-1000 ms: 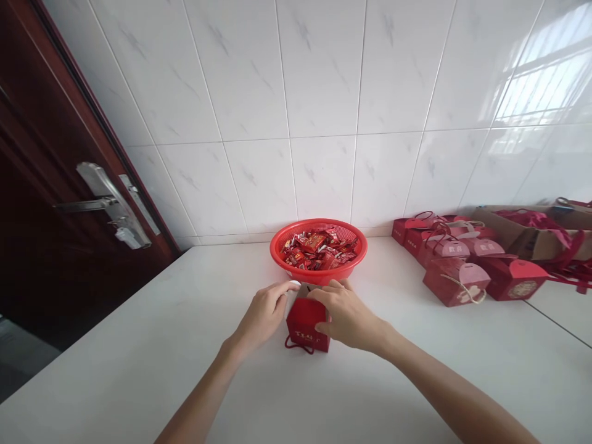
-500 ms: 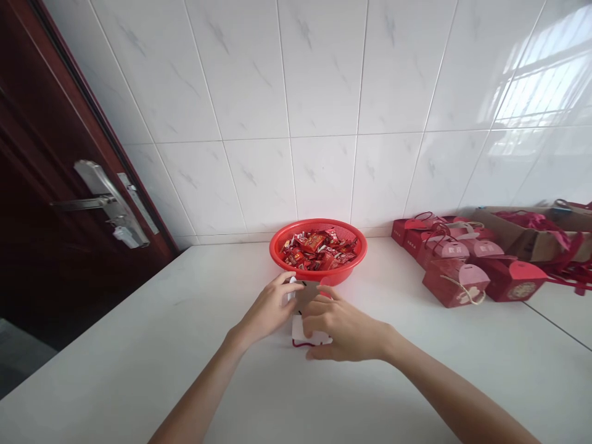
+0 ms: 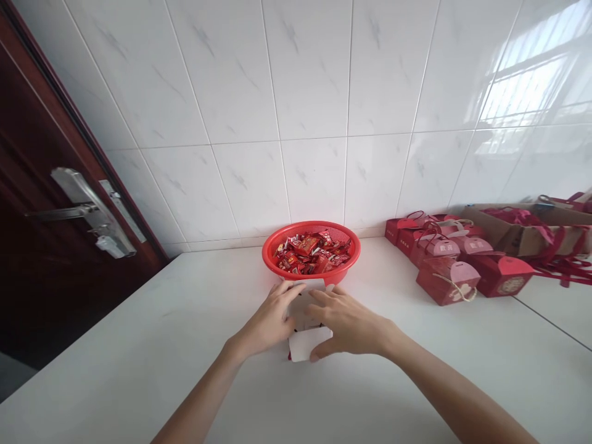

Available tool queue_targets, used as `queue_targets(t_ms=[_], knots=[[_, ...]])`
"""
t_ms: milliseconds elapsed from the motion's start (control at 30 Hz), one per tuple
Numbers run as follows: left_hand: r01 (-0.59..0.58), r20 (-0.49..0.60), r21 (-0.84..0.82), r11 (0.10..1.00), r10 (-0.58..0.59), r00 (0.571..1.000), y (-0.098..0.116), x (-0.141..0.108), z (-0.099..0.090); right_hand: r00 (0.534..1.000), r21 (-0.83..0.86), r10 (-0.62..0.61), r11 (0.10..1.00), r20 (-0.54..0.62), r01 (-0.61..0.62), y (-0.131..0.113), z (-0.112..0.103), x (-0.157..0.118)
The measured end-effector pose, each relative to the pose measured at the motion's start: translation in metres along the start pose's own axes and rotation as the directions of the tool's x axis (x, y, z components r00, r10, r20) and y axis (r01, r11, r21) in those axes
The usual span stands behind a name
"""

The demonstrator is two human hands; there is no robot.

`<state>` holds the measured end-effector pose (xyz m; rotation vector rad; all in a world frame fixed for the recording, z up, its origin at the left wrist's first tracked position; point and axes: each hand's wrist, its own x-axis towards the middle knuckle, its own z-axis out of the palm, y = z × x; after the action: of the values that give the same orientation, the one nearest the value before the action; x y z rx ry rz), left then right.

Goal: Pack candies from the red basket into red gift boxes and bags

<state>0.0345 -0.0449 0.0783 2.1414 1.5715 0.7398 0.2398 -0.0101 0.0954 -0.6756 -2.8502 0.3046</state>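
Note:
Between my hands stands a small gift box (image 3: 311, 343), its pale inside facing me and its white front flap folded outward. My left hand (image 3: 274, 312) grips its left side, fingertips over the rim and thumb near the inside. At the right side, my right hand (image 3: 352, 320) has its fingers bent over the wall and its thumb against the front flap. A bit of dark red cord shows under the flap at the lower left. Just behind the box is a red plastic basket (image 3: 274, 262) full of red-wrapped candies (image 3: 311, 250).
Several finished red gift boxes (image 3: 448, 280) with cord handles are grouped at the right. Behind them a cardboard carton (image 3: 518, 237) holds dark red ribbon (image 3: 557, 246). A tiled wall (image 3: 309, 179) bounds the white table (image 3: 161, 345) at the back; a door (image 3: 41, 216) is at left.
The box's front flap has come further open toward me, and a white back flap now shows. My right thumb has moved onto the front flap. The view has shifted slightly.

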Motion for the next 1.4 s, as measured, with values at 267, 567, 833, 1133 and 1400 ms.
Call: queue_targets(t_ms=[267, 567, 833, 1133, 1400], knots=[[-0.049, 0.024, -0.138, 0.989, 0.053, 0.998, 0.002, 0.005, -0.016, 0.976, 0.456, -0.034, 0.88, -0.216, 0.131, 0.026, -0.033, 0.006], [-0.155, -0.098, -0.079, 0.985, 0.147, 0.984, -0.013, 0.085, -0.037, 0.438, 0.858, 0.74, 0.411, -0.511, 0.307, 0.112, -0.04, 0.068], [-0.04, 0.027, 0.116, 0.993, 0.037, 0.999, -0.05, 0.187, -0.015, 0.329, 0.88, 0.831, 0.348, -0.449, 0.322, 0.14, -0.006, 0.111], [-0.073, -0.03, 0.037, 0.997, 0.074, 0.997, -0.064, 0.252, 0.018, 0.298, 0.926, 0.888, 0.281, -0.351, 0.254, 0.16, 0.011, 0.113], [-0.112, -0.188, -0.284, 0.952, 0.059, 0.98, -0.063, 0.244, 0.004, 0.29, 0.93, 0.9, 0.247, -0.324, 0.272, 0.165, 0.013, 0.115]])
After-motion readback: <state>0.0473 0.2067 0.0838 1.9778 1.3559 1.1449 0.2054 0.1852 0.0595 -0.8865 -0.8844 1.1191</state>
